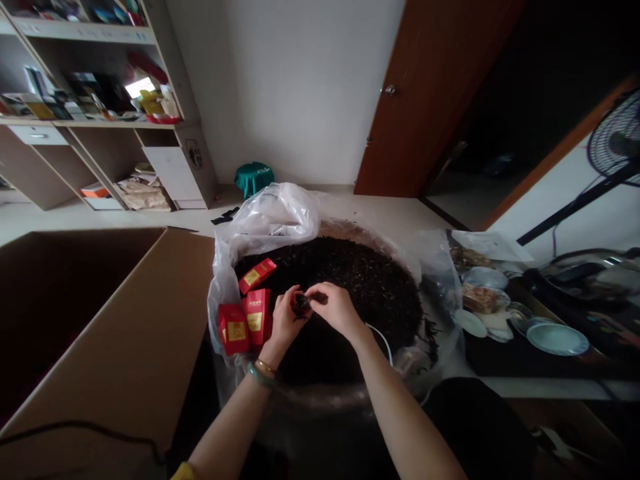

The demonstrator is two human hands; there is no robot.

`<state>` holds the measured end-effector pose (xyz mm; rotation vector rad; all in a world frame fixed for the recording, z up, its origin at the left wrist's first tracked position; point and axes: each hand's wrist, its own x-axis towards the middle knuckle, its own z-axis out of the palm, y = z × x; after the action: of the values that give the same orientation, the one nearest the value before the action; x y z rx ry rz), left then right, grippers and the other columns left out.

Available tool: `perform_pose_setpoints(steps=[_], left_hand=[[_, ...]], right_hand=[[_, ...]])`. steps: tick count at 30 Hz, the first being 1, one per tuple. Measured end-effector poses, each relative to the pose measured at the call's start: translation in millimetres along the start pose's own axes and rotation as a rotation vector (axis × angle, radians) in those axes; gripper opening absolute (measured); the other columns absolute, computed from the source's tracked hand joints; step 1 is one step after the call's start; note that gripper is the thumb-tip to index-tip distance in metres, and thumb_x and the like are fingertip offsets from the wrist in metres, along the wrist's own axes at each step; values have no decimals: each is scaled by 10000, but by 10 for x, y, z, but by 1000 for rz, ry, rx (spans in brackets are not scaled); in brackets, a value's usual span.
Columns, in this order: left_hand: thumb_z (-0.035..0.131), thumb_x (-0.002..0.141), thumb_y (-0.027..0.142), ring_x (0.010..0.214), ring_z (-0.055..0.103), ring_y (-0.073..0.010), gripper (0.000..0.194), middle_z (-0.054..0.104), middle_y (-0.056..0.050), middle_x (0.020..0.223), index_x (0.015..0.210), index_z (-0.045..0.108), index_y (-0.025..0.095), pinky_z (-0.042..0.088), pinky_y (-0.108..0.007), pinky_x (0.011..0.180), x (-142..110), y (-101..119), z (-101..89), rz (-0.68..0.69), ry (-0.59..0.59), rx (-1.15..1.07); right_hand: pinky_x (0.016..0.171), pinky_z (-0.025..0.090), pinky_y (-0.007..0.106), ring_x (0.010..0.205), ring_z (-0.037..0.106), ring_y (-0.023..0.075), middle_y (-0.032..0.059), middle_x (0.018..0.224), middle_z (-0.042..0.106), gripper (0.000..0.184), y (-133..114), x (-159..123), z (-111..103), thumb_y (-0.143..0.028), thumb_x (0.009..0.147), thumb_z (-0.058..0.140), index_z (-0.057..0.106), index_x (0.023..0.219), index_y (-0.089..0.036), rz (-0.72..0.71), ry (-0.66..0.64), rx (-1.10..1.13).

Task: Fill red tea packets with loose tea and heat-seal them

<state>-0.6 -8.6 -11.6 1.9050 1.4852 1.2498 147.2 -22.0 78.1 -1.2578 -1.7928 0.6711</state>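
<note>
A large round container lined with clear plastic (280, 210) is filled with dark, dried tea leaves (360, 280). Above them, my left hand (285, 320) is closed around a small red packet (299, 303) whose open mouth faces up and shows dark leaves inside. The fingers of my right hand (334, 308) are pinched at that mouth, on what look like tea leaves; the fingertips are partly hidden. Three more red packets with yellow labels lie left of my hands: one tilted packet (257, 275), one middle packet (257, 317) and one nearer packet (233, 329).
An open cardboard box (150, 320) stands close on the left. To the right, a low table (500, 363) carries lidded tubs, a pale green dish (557, 335) and bags. A black fan (617, 140) stands at far right. Shelves, a green-covered stool (254, 179) and a brown door (425, 100) are behind.
</note>
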Motion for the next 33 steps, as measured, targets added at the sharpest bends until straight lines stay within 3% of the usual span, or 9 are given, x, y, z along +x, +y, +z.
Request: perform_pose_setpoints(steps=[5,9,14,16,19,23,27,30,33], left_hand=[[701,561,64,951,561,-231,801,592,-68,1053,1304,440,208,490,-356,811,-11,-15,0,-24,-19,-45],[668,550,39,941,555,-230,808,594,-66,1031,1308,444,206,485,-356,807,-10,-19,2,-34,-25,-53],[625,585,45,941,556,-229,722,621,-75,1041,1277,477,185,469,-363,830,-10,-37,-10,-3,-36,-33],[590,645,63,960,553,-226,654,629,-84,1067,1279,478,177,459,-373,861,-11,-35,-9,31,-48,-35],[606,657,88,982,545,-236,618,634,-94,1088,1261,502,166,450,-393,890,-8,-18,13,40,-76,-11],[743,575,179,1028,532,-271,667,635,-95,1106,1213,548,168,447,-420,912,-3,2,57,9,-94,0],[737,644,268,949,593,-237,552,662,-84,1046,1163,576,170,477,-390,865,14,7,65,-106,-101,-91],[735,661,294,826,626,-199,443,687,-52,936,1068,615,166,497,-338,790,30,28,43,-168,-190,-201],[777,603,289,801,623,-188,434,689,-22,881,996,639,168,490,-306,769,26,58,20,-176,-263,-253]], right_hand=[[713,572,264,813,652,149,49,965,661,389,54,27,187,-41,686,551,673,1016,-207,26,-39,120],[820,556,294,913,663,153,68,1067,669,400,83,-19,195,-62,780,491,621,1129,-207,-29,-31,115],[891,479,389,988,623,223,78,1032,711,360,-72,-101,192,-136,852,516,589,1198,-204,-63,-167,-305],[906,440,443,1061,566,284,90,1045,709,329,-89,-130,234,-207,820,607,621,1149,-198,-60,-225,-490],[928,399,463,1134,505,317,84,1039,711,199,9,-130,281,-264,837,601,680,1006,-196,-34,-227,-587],[881,433,372,988,588,241,81,906,719,228,291,-61,179,-225,890,485,700,821,-203,29,-74,-447],[779,475,309,853,627,210,91,914,702,254,528,-38,-59,-298,886,446,672,872,-185,83,127,-131],[676,478,289,734,622,196,62,799,686,285,585,-65,-193,-353,880,417,641,849,-179,135,94,19],[666,477,280,714,615,180,41,778,673,280,557,-96,-232,-346,875,400,619,820,-182,150,-3,95]])
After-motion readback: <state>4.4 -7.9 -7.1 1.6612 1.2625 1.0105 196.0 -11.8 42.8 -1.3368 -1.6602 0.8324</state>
